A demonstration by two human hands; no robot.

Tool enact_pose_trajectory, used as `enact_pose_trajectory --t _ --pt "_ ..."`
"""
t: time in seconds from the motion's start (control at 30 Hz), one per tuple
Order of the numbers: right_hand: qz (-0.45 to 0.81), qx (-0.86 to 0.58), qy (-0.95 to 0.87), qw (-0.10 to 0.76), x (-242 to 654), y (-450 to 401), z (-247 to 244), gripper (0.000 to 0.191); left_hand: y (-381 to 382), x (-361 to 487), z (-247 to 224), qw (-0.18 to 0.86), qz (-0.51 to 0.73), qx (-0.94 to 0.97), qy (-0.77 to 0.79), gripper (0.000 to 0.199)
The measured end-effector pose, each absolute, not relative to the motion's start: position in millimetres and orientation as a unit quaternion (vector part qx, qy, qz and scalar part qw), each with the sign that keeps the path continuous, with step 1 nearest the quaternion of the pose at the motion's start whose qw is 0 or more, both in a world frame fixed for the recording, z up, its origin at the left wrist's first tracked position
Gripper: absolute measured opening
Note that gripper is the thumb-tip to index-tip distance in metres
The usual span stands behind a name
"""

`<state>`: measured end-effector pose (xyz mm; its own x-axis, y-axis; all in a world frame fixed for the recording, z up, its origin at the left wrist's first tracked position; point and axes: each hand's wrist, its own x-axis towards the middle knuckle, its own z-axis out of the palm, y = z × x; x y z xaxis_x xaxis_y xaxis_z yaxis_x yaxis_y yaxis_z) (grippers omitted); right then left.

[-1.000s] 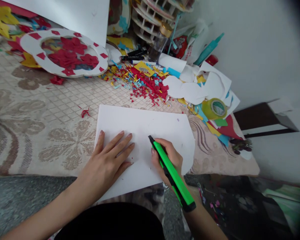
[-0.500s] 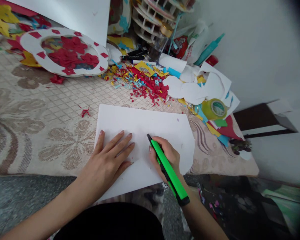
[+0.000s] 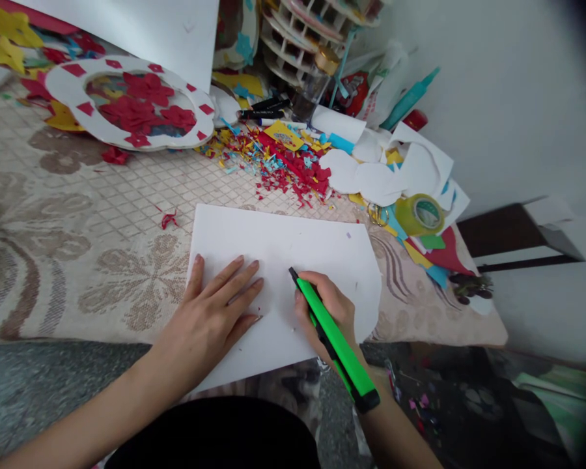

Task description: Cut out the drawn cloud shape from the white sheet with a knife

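A white sheet (image 3: 283, 241) lies at the table's front edge, its right side cut in a curve. My left hand (image 3: 217, 312) rests flat on its left part, fingers spread, holding nothing. In my right hand (image 3: 329, 306) is a green and black cutter knife (image 3: 334, 335), its dark tip pointing up and left over the middle of the sheet. Whether the tip touches the paper I cannot tell. A few tiny scraps lie on the sheet.
Behind the sheet are colourful paper scraps (image 3: 288, 156), a white frame with red flowers (image 3: 58, 81) and a jar (image 3: 312, 85). Yellow tape (image 3: 410, 215) and white cut-outs (image 3: 378, 182) lie at the right. The patterned tablecloth (image 3: 137, 280) ends near my body.
The knife and my right hand have shifted slightly down and right, with the knife's back end lower. My left hand stays flat on the sheet.
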<state>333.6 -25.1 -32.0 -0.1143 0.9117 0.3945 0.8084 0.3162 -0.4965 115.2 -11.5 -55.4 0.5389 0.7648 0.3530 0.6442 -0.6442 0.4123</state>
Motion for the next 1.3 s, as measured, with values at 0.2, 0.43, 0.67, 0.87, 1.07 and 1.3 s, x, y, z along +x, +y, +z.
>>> enact_pose_trajectory --t 0.2,0.43,0.67,0.87,1.07,1.3 --pt "0.071 -0.609 -0.721 0.322 330.0 -26.0 -26.3 0.02 -11.5 116.2 -54.9 0.123 0.26 0.866 0.408 0.038" --pt "0.055 -0.61 -0.714 0.338 327.9 -29.5 -31.0 0.019 -11.4 116.4 -56.1 0.117 0.263 0.866 0.41 0.038" --pt "0.072 -0.641 -0.687 0.336 324.6 -35.1 -27.8 0.016 -11.4 116.0 -55.3 0.119 0.259 0.866 0.41 0.039" --pt "0.058 -0.648 -0.676 0.346 320.3 -37.9 -32.1 0.016 -11.4 116.7 -54.7 0.115 0.259 0.867 0.41 0.039" --pt "0.077 -0.658 -0.66 0.354 322.0 -46.2 -31.9 0.017 -11.5 116.1 -54.2 0.077 0.242 0.882 0.398 0.038" --pt "0.131 -0.638 -0.646 0.397 326.0 -31.3 -28.3 0.018 -14.9 117.6 -54.9 0.066 0.23 0.881 0.409 0.037"
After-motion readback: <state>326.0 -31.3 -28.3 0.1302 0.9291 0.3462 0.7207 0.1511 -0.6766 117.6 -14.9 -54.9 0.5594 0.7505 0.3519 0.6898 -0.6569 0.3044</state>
